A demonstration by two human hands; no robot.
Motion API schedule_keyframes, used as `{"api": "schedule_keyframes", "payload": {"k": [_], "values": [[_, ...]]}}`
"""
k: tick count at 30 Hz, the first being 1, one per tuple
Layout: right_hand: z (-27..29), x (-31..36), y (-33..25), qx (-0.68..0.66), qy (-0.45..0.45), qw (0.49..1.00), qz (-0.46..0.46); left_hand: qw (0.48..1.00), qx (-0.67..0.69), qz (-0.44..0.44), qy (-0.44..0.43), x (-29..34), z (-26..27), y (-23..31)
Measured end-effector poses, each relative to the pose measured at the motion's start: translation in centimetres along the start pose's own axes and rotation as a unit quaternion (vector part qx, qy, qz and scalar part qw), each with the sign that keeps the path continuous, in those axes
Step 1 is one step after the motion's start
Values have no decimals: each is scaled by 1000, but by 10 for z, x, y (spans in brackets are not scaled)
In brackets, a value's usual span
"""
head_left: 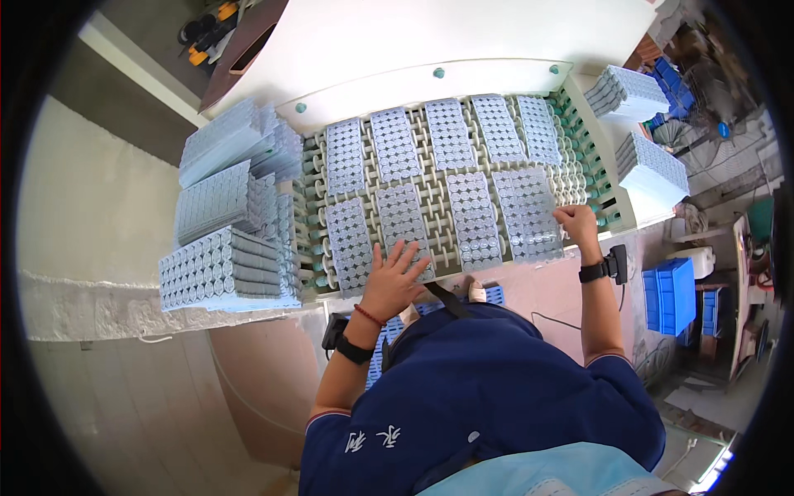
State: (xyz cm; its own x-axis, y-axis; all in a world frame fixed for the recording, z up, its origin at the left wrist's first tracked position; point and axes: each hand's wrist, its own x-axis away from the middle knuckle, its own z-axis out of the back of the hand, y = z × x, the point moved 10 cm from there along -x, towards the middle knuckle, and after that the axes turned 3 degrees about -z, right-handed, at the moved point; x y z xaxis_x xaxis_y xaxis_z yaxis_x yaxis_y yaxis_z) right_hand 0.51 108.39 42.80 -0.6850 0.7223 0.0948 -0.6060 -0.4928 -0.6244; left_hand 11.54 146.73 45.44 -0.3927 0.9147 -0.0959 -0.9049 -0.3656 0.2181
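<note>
Light-blue plastic trays with rows of round cells lie in two rows on a roller conveyor. My left hand is open, fingers spread, over the near end of one front-row tray. Beside it lie another front-row tray on the left and one on the right. At the right end of this row, my right hand is closed, its fingertips pinching the right edge of a tray. That tray looks wider than its neighbours; whether two overlap I cannot tell.
Tall stacks of similar trays stand left of the conveyor. Two more stacks, one farther and one nearer, rest on its right ledge. A white machine housing rises behind. Blue crates stand at the right.
</note>
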Motion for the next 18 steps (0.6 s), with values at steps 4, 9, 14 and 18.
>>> {"api": "schedule_keyframes", "payload": {"k": [4,9,14,18], "values": [[49,-8,25,37,45,998,-24,999,22,-22,11,-20,10,21],[62,1,31,59,100,993,4,991,42,-121,40,-70,8,81],[119,41,-65,0,144,981,128,991,15,-129,-31,-77,-27,79],[225,36,-85,116,223,940,229,991,6,-120,-51,-72,-22,74]]}}
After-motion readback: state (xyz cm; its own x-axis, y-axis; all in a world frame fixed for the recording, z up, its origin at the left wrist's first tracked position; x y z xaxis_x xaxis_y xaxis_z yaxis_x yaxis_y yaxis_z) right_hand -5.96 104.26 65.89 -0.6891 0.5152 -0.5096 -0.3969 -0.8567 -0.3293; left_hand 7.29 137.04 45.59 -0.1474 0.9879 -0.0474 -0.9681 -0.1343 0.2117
